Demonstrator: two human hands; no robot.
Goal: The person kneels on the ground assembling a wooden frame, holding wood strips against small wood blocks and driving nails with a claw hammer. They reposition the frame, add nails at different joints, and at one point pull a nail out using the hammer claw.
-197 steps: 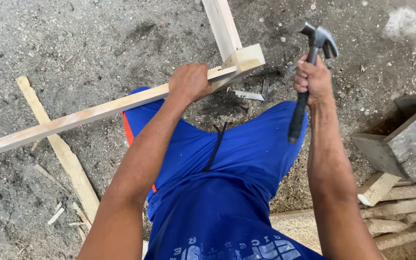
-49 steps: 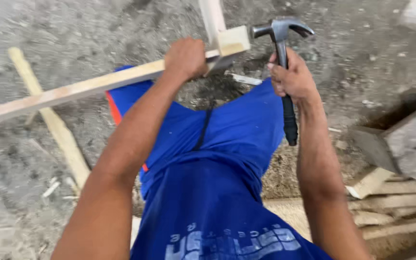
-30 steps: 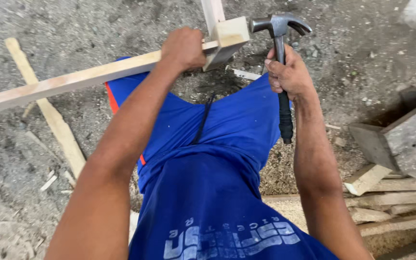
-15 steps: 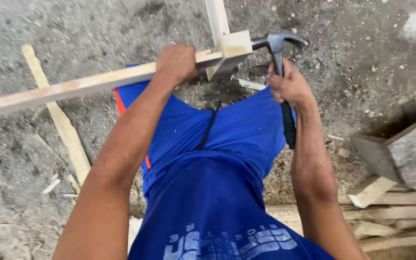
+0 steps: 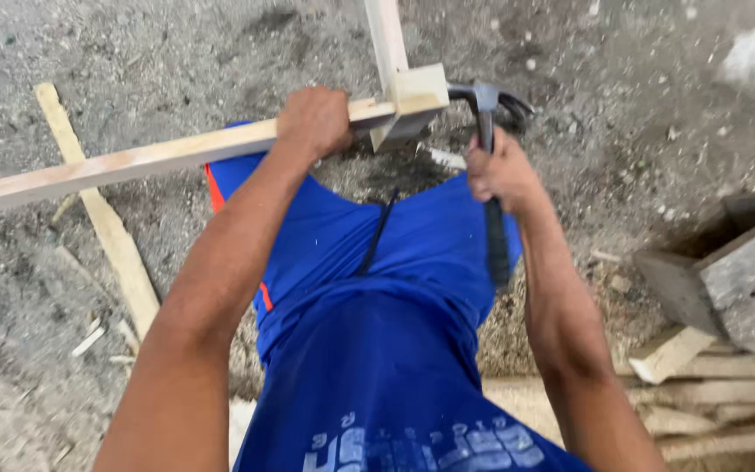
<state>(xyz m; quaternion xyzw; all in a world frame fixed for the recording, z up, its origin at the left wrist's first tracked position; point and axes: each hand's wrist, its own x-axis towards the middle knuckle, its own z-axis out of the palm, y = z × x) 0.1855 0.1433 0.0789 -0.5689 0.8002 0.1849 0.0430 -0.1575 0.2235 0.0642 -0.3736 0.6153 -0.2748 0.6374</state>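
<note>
This looks like a rough outdoor carpentry spot or building site, not a fitted workshop. The ground [image 5: 89, 52] is bare, grey, gritty earth strewn with small stones, splinters and sawdust. A loose wooden slat [image 5: 102, 214] lies flat on it at the left, with small offcuts near it. At the lower right several pale boards [image 5: 727, 411] are stacked on the ground, and above them sits a weathered grey wooden box [image 5: 736, 280]. Work is done standing on this ground: pale timber battens [image 5: 159, 157] meet at a corner block [image 5: 419, 89] held up by hand, with a claw hammer [image 5: 487, 109] beside it.
</note>
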